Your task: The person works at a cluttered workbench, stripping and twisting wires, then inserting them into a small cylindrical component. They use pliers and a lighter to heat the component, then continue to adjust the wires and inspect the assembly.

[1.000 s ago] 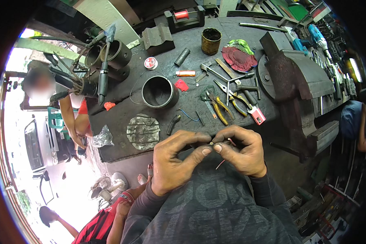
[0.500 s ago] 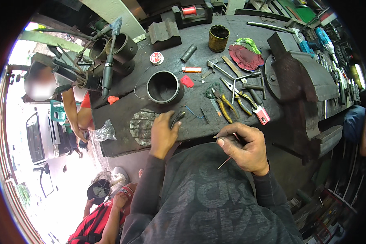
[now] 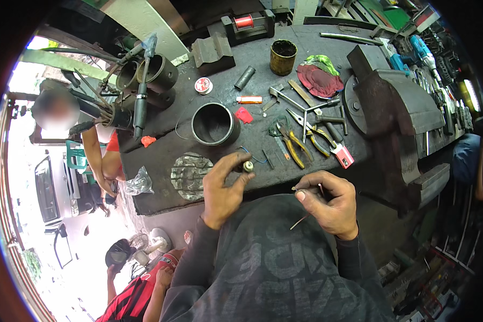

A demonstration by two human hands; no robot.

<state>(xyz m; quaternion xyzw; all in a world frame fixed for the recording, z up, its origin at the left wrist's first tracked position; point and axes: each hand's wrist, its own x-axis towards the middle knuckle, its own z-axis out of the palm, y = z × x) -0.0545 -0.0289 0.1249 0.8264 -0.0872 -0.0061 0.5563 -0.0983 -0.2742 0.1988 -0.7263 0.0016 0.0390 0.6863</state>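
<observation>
While the left hand [image 3: 223, 189] pinches a small tube [image 3: 247, 167] beside the round pad [image 3: 188, 176], the right hand [image 3: 330, 201] grips a thin wire [image 3: 299, 222] near the yellow pliers [image 3: 291, 149].

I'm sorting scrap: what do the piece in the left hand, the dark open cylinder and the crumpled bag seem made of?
Piece in the left hand: probably metal at its shiny round end, otherwise unclear.
Dark open cylinder: likely dull metal, its rim brighter.
Crumpled bag: apparently thin clear plastic, with glossy, see-through creases.
</observation>
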